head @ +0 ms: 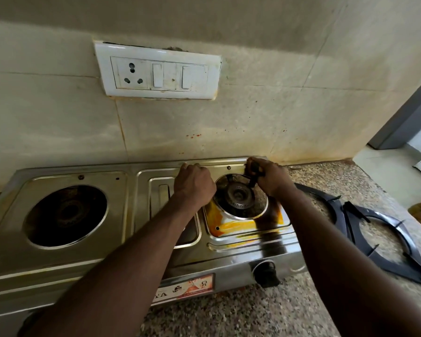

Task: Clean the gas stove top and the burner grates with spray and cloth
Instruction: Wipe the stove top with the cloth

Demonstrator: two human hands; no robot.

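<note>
A steel two-burner gas stove (83,259) stands against the wall. Both burners are bare: the left burner (67,214) and the right burner (241,195). Yellow-orange grime (238,225) rings the front of the right burner's well. Two black burner grates (384,239) lie on the counter right of the stove, overlapping. My left hand (195,183) has its fingers curled at the stove's back rim, between the burners. My right hand (270,177) grips a small dark tool (253,175) at the back right corner, its tip pointing down at the right burner's well.
A tiled wall with a white switch and socket plate (158,71) rises right behind the stove. A black knob (265,273) sticks out of the stove's front. The speckled granite counter (229,317) runs along the front and right. A doorway (408,117) opens at far right.
</note>
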